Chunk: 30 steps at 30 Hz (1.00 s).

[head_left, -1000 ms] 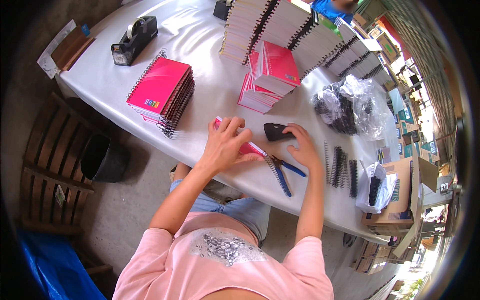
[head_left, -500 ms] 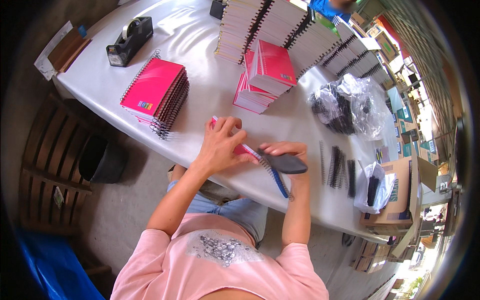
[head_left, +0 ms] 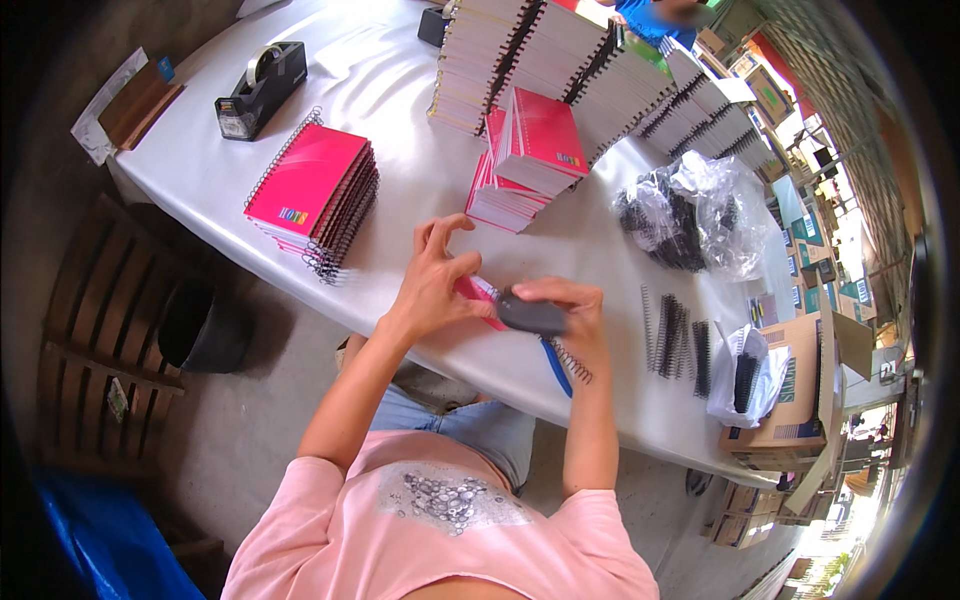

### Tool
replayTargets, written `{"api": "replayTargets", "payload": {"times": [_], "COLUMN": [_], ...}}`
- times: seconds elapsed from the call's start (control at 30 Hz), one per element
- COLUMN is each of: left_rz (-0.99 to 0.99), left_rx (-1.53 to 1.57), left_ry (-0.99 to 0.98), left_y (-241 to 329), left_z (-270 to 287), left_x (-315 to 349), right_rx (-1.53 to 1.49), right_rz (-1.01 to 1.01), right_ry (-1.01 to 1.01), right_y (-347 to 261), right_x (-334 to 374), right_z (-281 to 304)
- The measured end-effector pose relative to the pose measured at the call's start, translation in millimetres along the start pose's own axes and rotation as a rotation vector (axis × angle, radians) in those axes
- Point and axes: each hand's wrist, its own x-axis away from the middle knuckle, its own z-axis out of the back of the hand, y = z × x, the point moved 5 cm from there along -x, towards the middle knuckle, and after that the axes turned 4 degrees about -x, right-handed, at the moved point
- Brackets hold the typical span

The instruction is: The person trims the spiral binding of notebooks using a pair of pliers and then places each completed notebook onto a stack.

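At the table's near edge, my left hand (head_left: 432, 287) bends over a pink notebook (head_left: 474, 292) and grips it, with some fingers raised and curled. My right hand (head_left: 578, 300) is closed on a dark, rounded tool (head_left: 532, 314) at the notebook's near right end; motion blurs it and its kind is unclear. A dark wire coil (head_left: 574, 362) trails out below the tool, past my right wrist. Beside the coil is a curved blue strip (head_left: 556, 370); whether it belongs to the tool I cannot tell. My hand and the tool hide much of the notebook's bound edge.
Coil-bound pink notebooks (head_left: 310, 185) are stacked at left, near a tape dispenser (head_left: 262, 90). More pink notebooks (head_left: 540, 135) stand before tall stacks of bound books (head_left: 560, 50). On the right lie a plastic bag of coils (head_left: 690, 215), loose coils (head_left: 675, 335) and a cardboard box (head_left: 790, 400).
The dark tool and my right hand have moved left and slightly up toward my left hand. My left fingers have lifted a little. The blue strip has shifted left.
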Motion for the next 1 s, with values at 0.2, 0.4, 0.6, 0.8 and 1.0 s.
{"api": "replayTargets", "payload": {"times": [0.2, 0.4, 0.6, 0.8, 1.0], "left_rz": [-0.084, 0.038, 0.092, 0.068, 0.078], "left_rx": [-0.160, -0.174, -0.118, -0.085, -0.101], "left_ry": [0.104, -0.020, -0.064, -0.031, -0.055], "left_y": [16, 18, 17, 17, 14], "left_z": [-4, -5, -6, -3, -4], "left_x": [6, 10, 5, 9, 9], "right_rx": [0.052, 0.558, 0.623, 0.384, 0.769], "right_rz": [0.056, 0.331, 0.351, 0.295, 0.286], "right_ry": [0.414, 0.472, 0.462, 0.537, 0.352], "right_y": [-26, -19, 32, 0, 30], "right_x": [20, 33, 60, 24, 73], "right_z": [53, -16, -37, -30, -41]}}
